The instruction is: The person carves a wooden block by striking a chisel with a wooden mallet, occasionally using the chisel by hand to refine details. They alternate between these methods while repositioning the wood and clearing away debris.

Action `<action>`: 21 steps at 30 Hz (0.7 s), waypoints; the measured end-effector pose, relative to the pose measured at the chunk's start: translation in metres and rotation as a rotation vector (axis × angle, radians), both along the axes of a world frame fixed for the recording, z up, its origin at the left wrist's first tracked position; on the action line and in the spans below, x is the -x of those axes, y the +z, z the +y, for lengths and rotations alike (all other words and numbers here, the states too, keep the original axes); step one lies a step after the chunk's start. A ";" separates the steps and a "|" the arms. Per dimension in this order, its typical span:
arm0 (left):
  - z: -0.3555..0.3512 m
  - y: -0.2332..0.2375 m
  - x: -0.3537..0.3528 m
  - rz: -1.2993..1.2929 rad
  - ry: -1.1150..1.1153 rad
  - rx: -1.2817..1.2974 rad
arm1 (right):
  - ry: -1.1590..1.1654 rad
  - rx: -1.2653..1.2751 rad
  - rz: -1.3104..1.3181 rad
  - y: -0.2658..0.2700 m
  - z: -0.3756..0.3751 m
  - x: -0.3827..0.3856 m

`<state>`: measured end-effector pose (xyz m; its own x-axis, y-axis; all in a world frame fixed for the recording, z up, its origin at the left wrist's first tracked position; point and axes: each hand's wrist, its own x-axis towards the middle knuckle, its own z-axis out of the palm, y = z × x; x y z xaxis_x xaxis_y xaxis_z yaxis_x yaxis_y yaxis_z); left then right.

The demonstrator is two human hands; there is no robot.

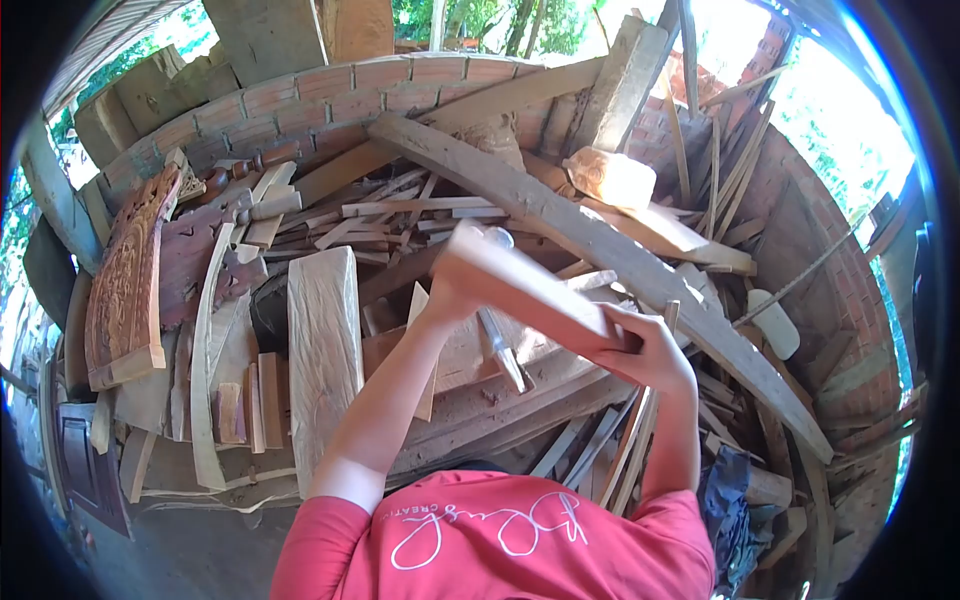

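Both ends of a short, thick wooden block (540, 297) are gripped, and it slants down to the right above the bench. My left hand (455, 290) is wrapped round its upper left end, blurred by motion. At the lower right end, my right hand (652, 350) has its thumb on top and its fingers along the side. Partly hidden beneath the block, a metal-shafted tool (503, 355) lies on a wide wooden plank (455, 372). A pale, wide board (325, 325) stands left of my left forearm.
Carved reddish panels (130, 270) lean at the left. Behind, a long heavy beam (570, 230) crosses piled wood offcuts (390, 215) diagonally. A curved brick wall (270, 100) encloses the pile. Loose slats (630, 450) and a dark plastic bag (725, 510) lie at the lower right.
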<state>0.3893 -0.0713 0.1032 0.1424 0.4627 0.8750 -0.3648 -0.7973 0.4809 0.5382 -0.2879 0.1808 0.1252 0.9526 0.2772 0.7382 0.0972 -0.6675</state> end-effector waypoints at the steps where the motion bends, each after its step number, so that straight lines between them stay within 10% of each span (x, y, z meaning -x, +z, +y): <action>1: -0.005 0.003 0.010 0.286 -0.076 0.280 | 0.055 -0.251 0.094 -0.009 0.001 -0.006; 7: -0.009 0.009 0.013 0.375 0.048 0.317 | -0.237 -0.583 0.569 -0.001 0.004 -0.004; 10: -0.012 0.012 0.013 0.397 0.053 0.301 | -0.361 0.083 -0.197 0.002 0.007 0.004; 17: -0.012 0.007 0.015 0.386 0.064 0.291 | -0.352 -0.496 0.607 -0.002 -0.011 -0.007; 21: -0.013 0.003 0.010 0.382 0.006 0.306 | -0.303 -0.272 0.220 -0.006 -0.010 -0.006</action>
